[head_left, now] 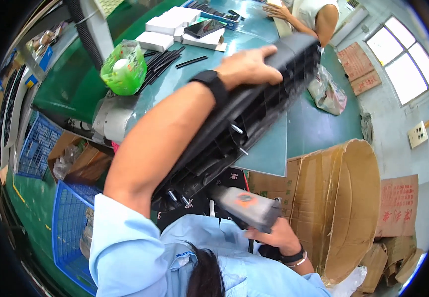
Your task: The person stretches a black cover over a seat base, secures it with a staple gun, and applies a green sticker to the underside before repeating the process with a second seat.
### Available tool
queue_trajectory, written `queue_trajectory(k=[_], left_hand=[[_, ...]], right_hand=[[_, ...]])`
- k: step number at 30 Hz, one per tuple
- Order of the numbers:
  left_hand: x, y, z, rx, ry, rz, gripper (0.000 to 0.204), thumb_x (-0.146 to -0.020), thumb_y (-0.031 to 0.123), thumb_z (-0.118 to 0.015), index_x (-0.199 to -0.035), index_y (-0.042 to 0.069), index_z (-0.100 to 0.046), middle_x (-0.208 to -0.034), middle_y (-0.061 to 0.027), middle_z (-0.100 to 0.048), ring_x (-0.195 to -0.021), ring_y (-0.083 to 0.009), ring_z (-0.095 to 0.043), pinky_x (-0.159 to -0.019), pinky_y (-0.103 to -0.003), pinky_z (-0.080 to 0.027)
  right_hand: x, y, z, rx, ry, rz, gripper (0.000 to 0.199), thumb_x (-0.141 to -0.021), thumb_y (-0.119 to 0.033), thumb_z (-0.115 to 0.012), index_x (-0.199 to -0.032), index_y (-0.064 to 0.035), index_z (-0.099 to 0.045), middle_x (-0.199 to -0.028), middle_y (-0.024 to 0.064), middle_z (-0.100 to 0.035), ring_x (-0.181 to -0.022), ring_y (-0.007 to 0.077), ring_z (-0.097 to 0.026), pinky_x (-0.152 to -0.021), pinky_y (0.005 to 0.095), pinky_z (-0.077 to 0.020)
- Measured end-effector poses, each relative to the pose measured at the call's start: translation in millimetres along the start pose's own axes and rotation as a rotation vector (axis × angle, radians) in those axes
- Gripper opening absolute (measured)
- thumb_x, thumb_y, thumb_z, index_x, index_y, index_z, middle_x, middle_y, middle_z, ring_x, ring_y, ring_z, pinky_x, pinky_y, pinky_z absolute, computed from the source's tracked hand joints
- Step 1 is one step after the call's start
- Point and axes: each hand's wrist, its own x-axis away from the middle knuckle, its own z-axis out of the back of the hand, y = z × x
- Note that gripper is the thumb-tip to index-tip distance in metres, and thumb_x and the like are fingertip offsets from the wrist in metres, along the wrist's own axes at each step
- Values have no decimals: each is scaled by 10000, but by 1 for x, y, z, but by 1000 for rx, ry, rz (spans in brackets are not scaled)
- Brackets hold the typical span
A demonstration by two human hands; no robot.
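Note:
My left hand (251, 67) grips the upper part of a long black plastic part (224, 123), with thumb and fingers spread over its edge. The part is tilted, its ribbed side turned to the right. Metal studs (236, 129) stick out from that side, with more near its lower end. Lower right, my right hand (279, 238) is closed around a grey and black power driver (249, 207) with an orange mark. The driver's front end points left toward the lower studs and is blurred; whether it touches them I cannot tell.
The blue-green table (266, 153) bears black strips (160, 69), white boxes (172, 22), a phone (204, 28) and a green basket (124, 69). A large cardboard box (333, 198) stands right, blue crates (71, 237) left. Another person's arm (298, 24) rests across the table.

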Motion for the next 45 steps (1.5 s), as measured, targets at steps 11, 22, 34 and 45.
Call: queue_trajectory(k=[11,22,34,45], left_hand=[[-8,36,56,572,448,-289,770,-727,208,-606,-1416,24,-317,-963,-125,-606,-797,-172,-562,-734,-275,-461],[6,69,44,151,571,-171,786,-717,330,-587,-1409,48,-345,-1109,-263,-595,-1012,-340,-597,-898,-347,-448],[33,53,61,272,695,-181,749,-729,240,-603,-1403,41,-344,-1060,-205,-606,-910,-275,-604,-813,-313,-466],[61,26,80,571,747,-332,650,-763,144,-589,-1373,50,-384,-943,-52,-570,-781,-115,-545,-691,-232,-457]], right_hand=[[28,22,25,99,372,-76,419,-721,-199,-778,-1056,4,-629,-881,113,-691,-796,227,-684,-729,281,-507],[-10,7,18,163,187,-159,510,-733,-151,-694,-1199,-34,-521,-937,199,-651,-855,392,-627,-746,387,-517],[-5,7,2,-287,184,-354,363,-788,-265,-727,-1020,-8,-616,-762,71,-628,-607,191,-570,-620,322,-472],[-1,13,-11,-785,-21,-381,303,-846,-231,-674,-993,14,-571,-612,10,-520,-543,84,-502,-530,240,-419]])
